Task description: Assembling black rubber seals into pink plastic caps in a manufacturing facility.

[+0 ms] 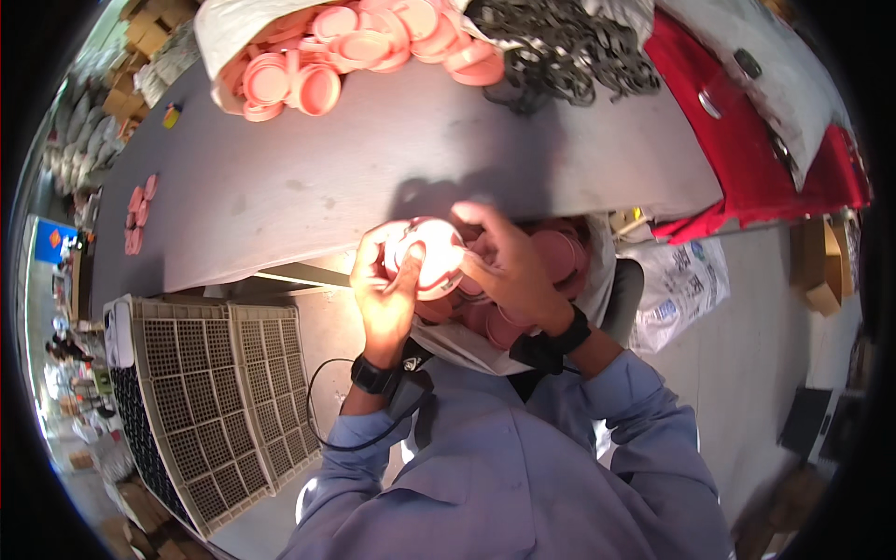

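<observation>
My left hand [385, 294] is closed round a pink round lid [431, 252], its thumb pressed across the bright, lit face. From the other side my right hand [523, 280] grips the lid's right edge between thumb and fingers, one finger raised. Small dark bits show at the lid's lower edge, too small to name. Below my hands, a white bag [467, 350] on my lap holds several more pink lids [558, 254]. Over the far table edge, a heap of pink lids [364, 45] spills from another white sack, beside a tangle of black straps [569, 51].
The grey table [280, 177] lies in front of me. At its left lie several small pink pieces [140, 215]. Beige plastic crates [224, 392] stand at my left. Red cloth [686, 89] covers the right end. A white printed sack [686, 289] and a cardboard box [821, 266] stand right.
</observation>
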Demonstrator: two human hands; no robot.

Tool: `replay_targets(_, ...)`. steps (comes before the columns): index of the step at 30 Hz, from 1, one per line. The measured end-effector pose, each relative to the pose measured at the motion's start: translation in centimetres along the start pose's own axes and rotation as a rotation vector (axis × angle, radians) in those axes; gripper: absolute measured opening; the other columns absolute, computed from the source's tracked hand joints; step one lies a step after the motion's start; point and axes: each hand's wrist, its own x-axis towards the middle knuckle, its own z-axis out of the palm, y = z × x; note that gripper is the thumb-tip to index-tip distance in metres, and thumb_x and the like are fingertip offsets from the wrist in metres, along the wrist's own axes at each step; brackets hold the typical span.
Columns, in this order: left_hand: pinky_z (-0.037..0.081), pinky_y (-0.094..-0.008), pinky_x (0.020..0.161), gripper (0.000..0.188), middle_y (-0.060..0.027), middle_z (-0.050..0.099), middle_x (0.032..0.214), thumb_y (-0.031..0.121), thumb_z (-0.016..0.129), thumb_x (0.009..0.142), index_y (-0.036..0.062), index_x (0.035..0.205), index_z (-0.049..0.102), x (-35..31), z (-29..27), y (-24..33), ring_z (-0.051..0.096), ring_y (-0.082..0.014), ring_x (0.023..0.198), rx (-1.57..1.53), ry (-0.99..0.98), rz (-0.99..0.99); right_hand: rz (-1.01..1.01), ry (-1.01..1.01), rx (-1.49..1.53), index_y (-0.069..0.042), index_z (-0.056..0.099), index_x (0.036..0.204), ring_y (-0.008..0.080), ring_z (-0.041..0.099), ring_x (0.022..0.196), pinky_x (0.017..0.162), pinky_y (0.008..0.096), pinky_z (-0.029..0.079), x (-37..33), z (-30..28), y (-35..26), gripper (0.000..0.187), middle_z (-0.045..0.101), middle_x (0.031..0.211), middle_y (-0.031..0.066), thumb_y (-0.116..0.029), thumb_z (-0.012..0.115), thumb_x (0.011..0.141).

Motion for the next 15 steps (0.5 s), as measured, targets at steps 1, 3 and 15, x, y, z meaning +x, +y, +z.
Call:
replay_targets(1,0.054,-0.0298,0.095,0.029,-0.008,0.071,0.115,0.001,0.072,0.097,0.0016,0.126,0.065,-1.2,0.2,0.0,0.067,-0.0142,0.104,-0.002,-0.018,-0.015,0.013,0.019,-0.004,-0.001,0.06,0.13,0.025,0.067,0.084,0.075,0.0335,0.056,-1.0,-0.1,1.6,0.045,0.064,0.113,0.0146,-0.003,0.069,0.086)
replay_targets(3,0.053,-0.0314,0.099,0.033,-0.0084,0.071,0.116,0.008,0.077,0.095,0.0006,0.126,0.067,-3.1,0.7,0.2,0.067,-0.0171,0.108,0.161,-0.034,-0.022,-0.232,-0.162,-0.77,-0.001,0.057,0.134,0.034,0.069,0.092,0.078,0.0383,0.058,-2.1,-0.2,2.9,0.046,0.066,0.114,0.0199,-0.005,0.065,0.089)
replay_targets(15,0.058,-0.0231,0.08,0.026,-0.0052,0.072,0.113,0.001,0.068,0.099,0.0025,0.125,0.072,-5.5,2.6,-3.9,0.068,-0.0099,0.097,0.131,-0.116,-0.236,0.108,-0.104,-0.788,0.003,0.059,0.12,0.0435,0.069,0.09,0.075,0.0508,0.055,-7.3,-1.4,1.6,0.036,0.068,0.103,0.0243,-0.006,0.065,0.085)
